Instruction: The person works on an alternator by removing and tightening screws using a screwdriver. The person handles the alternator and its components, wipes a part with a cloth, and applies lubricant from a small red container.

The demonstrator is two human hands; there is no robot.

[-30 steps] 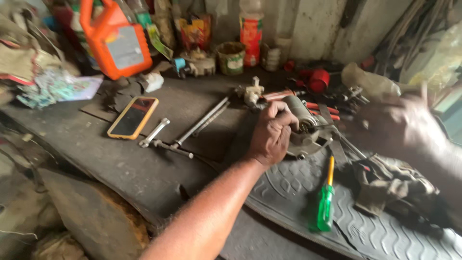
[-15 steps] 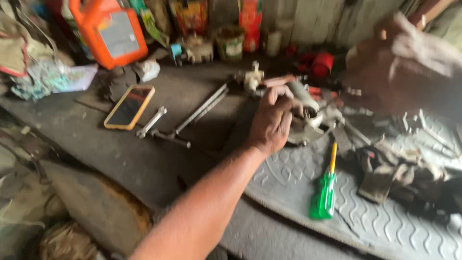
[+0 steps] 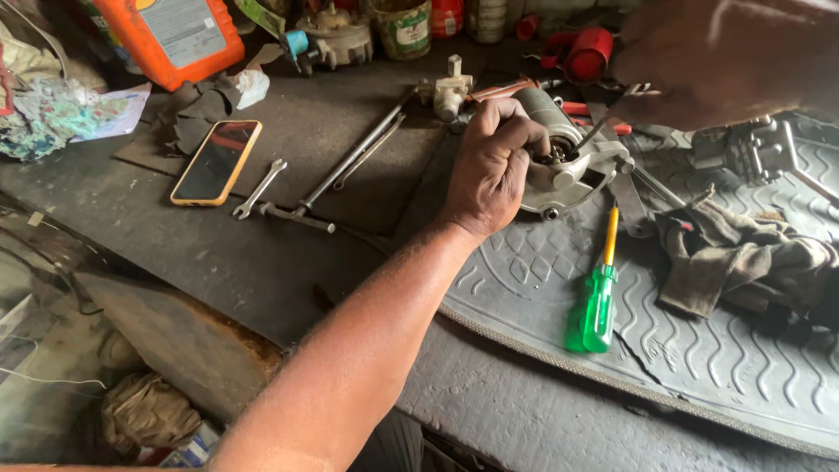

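On the cluttered workbench (image 3: 262, 253), the left hand (image 3: 494, 166) kept its fingers closed on the starter motor (image 3: 568, 166); the right hand (image 3: 725, 61), upper right, had risen, blurred, grip indeterminable.

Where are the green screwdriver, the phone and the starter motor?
green screwdriver (image 3: 594, 308): head view, on its green handle.
phone (image 3: 217, 162): head view, middle of its dark screen.
starter motor (image 3: 572, 170): head view, on its grey housing.

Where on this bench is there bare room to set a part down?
Bare bench shows below the phone and wrench, left of the left hand. The rubber mat is free below the green screwdriver and rag. It is crowded around the metal motor and along the back row by the orange jug.
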